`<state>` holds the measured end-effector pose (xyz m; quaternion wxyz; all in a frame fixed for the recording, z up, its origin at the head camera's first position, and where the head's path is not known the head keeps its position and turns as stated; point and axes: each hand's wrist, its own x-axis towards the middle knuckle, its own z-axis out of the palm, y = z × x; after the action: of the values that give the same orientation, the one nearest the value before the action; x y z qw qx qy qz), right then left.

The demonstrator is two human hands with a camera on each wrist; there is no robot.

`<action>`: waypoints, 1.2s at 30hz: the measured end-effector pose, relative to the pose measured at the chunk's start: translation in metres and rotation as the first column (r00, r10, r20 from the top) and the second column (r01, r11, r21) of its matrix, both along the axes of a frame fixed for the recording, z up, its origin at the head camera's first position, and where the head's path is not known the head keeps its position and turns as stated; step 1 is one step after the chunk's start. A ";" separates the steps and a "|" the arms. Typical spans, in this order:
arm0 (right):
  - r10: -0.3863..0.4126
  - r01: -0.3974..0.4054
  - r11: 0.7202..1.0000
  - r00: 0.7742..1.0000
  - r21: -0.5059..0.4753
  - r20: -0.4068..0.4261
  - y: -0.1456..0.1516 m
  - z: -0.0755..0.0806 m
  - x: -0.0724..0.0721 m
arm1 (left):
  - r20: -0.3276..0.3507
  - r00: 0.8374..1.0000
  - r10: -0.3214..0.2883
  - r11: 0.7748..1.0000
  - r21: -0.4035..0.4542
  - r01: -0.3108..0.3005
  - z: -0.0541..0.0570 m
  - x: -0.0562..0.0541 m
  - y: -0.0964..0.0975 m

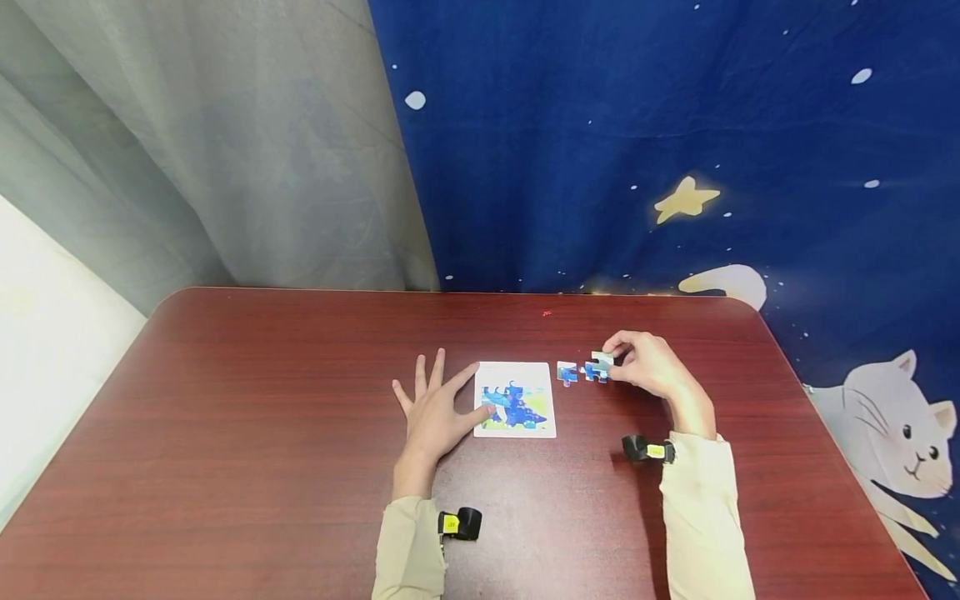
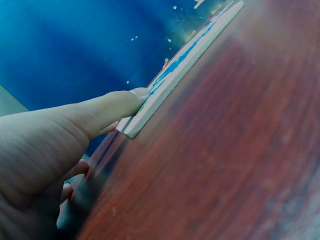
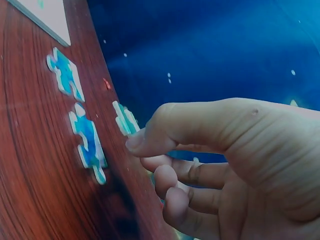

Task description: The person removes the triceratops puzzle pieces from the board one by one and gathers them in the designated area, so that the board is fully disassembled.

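Note:
A square white puzzle board (image 1: pixel 513 369) with a blue dinosaur picture lies on the table. My left hand (image 1: pixel 433 417) is at its left side with fingers spread, and the thumb (image 2: pixel 122 103) rests on the board's edge in the left wrist view. To the right of the board, my right hand (image 1: pixel 654 367) pinches a pale green-and-white puzzle piece (image 3: pixel 126 119) between thumb and fingers, raised off the table. Two blue puzzle pieces lie beside it on the table: one nearer the board (image 3: pixel 66 75), the other (image 3: pixel 87 137) just under the held piece.
The reddish-brown wooden table (image 1: pixel 262 433) reaches back to a grey curtain (image 1: pixel 285 150) and a blue starry curtain (image 1: pixel 562 150). A tiny red bit (image 1: pixel 547 313) lies near the back edge.

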<state>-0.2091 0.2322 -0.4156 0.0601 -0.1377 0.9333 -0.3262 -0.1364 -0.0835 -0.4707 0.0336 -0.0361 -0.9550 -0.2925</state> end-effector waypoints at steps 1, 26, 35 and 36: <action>-0.006 0.006 1.000 1.000 0.003 0.006 0.002 0.000 0.000 | -0.001 1.000 0.000 1.000 -0.001 0.000 0.000 0.000 0.000; -0.066 0.075 0.996 0.983 -0.047 0.173 0.028 -0.005 0.004 | -0.012 1.000 0.001 1.000 -0.006 -0.001 -0.003 0.000 0.000; -0.070 0.076 0.997 0.984 -0.030 0.166 0.029 -0.011 0.001 | -0.017 1.000 0.000 1.000 -0.005 0.000 -0.003 -0.001 0.000; -0.066 0.070 0.997 0.986 -0.020 0.156 0.029 -0.011 0.001 | -0.017 1.000 0.000 1.000 -0.004 -0.001 -0.003 -0.001 0.000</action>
<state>-0.2081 0.2610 -0.4270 0.1196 -0.0807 0.9256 -0.3498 -0.1373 -0.0837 -0.4738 0.0418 -0.0384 -0.9552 -0.2903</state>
